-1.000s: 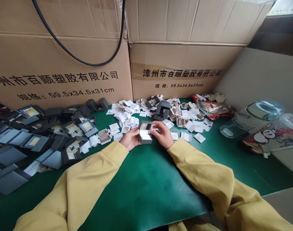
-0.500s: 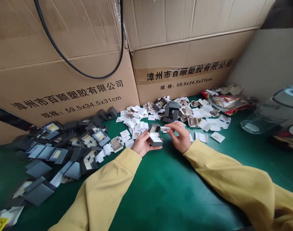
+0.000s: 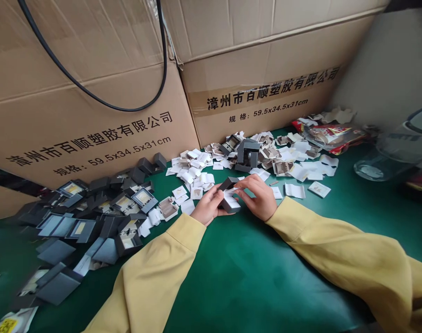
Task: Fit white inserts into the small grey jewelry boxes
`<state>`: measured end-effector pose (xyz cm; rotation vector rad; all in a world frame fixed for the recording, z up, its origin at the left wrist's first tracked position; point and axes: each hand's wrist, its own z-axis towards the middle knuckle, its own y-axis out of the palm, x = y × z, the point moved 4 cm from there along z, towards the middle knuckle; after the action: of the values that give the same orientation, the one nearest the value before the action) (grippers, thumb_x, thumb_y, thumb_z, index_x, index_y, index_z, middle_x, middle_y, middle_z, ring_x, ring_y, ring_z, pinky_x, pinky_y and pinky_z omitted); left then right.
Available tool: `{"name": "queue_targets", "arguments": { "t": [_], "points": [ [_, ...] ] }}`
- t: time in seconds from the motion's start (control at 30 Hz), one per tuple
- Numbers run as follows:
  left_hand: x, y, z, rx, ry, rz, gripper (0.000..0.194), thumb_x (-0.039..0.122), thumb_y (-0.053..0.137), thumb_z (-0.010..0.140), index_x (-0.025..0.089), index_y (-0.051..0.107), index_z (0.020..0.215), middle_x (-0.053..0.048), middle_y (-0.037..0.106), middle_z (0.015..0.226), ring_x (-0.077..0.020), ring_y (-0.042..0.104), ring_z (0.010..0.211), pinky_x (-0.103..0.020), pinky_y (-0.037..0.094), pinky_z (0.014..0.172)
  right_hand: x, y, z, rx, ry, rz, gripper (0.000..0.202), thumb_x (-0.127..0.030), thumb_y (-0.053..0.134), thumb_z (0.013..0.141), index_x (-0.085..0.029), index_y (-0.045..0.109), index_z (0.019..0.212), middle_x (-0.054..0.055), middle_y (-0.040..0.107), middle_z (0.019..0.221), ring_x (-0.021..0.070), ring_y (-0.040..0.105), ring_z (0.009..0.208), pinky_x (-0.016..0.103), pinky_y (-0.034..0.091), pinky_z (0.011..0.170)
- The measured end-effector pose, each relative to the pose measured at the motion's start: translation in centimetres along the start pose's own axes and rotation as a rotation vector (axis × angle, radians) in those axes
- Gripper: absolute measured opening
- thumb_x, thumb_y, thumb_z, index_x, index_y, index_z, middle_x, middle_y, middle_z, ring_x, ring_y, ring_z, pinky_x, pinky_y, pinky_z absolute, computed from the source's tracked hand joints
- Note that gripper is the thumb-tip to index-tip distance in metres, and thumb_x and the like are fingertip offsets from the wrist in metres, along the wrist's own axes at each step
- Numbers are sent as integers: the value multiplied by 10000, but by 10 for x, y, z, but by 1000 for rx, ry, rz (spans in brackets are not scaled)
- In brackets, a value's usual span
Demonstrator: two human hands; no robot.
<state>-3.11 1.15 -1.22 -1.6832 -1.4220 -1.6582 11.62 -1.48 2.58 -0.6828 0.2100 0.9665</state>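
"Starting at the near edge, what is logged?"

"Yellow sleeves [image 3: 152, 273], both reaching over a green tabletop [image 3: 232, 282]."

"Condition of the hands?"

"Left hand [image 3: 207, 206]: wrapped around a small grey box [image 3: 232, 205], gripping it. Right hand [image 3: 258, 196]: fingers bent, tips at the mouth of the box. Whether they pinch anything, cannot tell."

"Position of the box?"

"Between the two hands, above the tabletop, lid [image 3: 228, 183] raised."

"Surroundings, moving outward?"

"Left side: a heap of dark boxes [image 3: 60, 286], several open. Just beyond the hands: scattered white pieces [image 3: 192, 166], with a grey cluster [image 3: 248, 152] of boxes among them. Right: a clear container [image 3: 394, 150], cut off at the margin; behind it, a red-edged packet [image 3: 336, 136]."

"Farthest?"

"Brown cartons [image 3: 134, 95], two abreast, black print on both. A black cable [image 3: 126, 109] loops down before the left one."
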Motion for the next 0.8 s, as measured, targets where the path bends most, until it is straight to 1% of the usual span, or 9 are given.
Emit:
{"name": "queue_targets", "arguments": {
  "t": [0.13, 0.3, 0.4, 0.6, 0.8],
  "points": [
    [2, 4, -2, 6, 0, 29, 425, 392, 572, 765, 238, 487, 1152, -80, 551, 1053, -211, 561, 914, -452, 519, 738, 4, 0, -1, 36, 38, -32, 95, -215, 531, 812, -244, 607, 861, 31, 654, 786, 183, 497, 722, 347, 459, 653],
    [1, 3, -1, 25, 16, 61, 439, 411, 570, 762, 238, 481, 1155, -74, 550, 1031, -199, 563, 903, -421, 517, 735, 3, -1, 0, 52, 63, 1, 85, -203, 538, 809, -239, 612, 831, 23, 658, 767, 170, 505, 684, 334, 468, 628],
    [0, 2, -1, 17, 15, 70, 443, 414, 569, 762, 244, 475, 1161, -72, 545, 1040, -196, 562, 908, -395, 516, 729, 1, -2, 0, 43, 58, 22, 92, -187, 533, 810, -231, 609, 837, 23, 659, 769, 164, 520, 691, 324, 473, 630],
    [0, 1, 0, 12, 14, 60, 457, 416, 580, 753, 242, 479, 1163, -71, 547, 1034, -201, 561, 927, -397, 507, 754, 3, -2, -1, 71, 67, 43, 109, -185, 521, 817, -235, 610, 858, 22, 657, 788, 158, 556, 725, 315, 483, 653],
    [-2, -1, 3, 13, 0, 60, 450, 413, 591, 743, 244, 484, 1146, -64, 536, 1040, -190, 556, 911, -390, 513, 743, 6, 1, -1, 27, 81, 43, 153, -199, 481, 840, -238, 618, 895, 43, 639, 848, 165, 579, 780, 322, 496, 692]
  ]
}}
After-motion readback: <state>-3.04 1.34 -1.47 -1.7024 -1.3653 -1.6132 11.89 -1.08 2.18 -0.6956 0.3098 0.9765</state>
